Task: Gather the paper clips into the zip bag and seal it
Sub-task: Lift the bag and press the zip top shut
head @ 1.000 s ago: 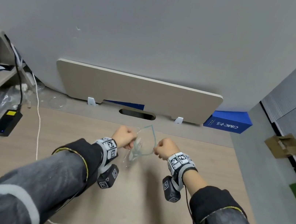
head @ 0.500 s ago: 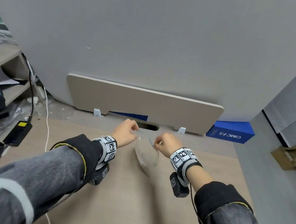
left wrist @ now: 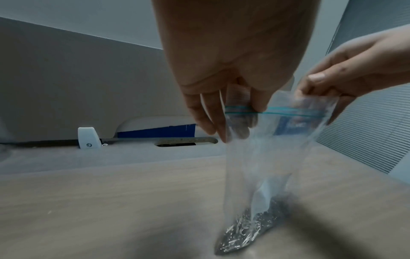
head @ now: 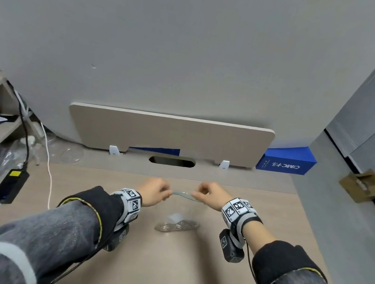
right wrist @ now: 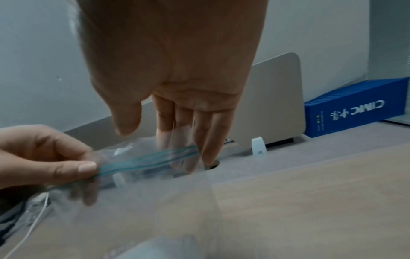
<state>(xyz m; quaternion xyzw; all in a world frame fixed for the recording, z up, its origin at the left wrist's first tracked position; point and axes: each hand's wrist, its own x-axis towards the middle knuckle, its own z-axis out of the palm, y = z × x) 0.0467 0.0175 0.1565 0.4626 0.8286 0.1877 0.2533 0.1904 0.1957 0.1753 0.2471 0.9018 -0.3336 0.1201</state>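
Here, a clear zip bag [left wrist: 261,157] hangs above the wooden desk [head: 162,272], silver paper clips [left wrist: 244,233] heaped in its bottom corner beside a pale slip. The left hand [head: 153,191] and right hand [head: 209,197] each pinch one end of its teal zip strip [head: 182,194]. Blur hides whether the strip is sealed.
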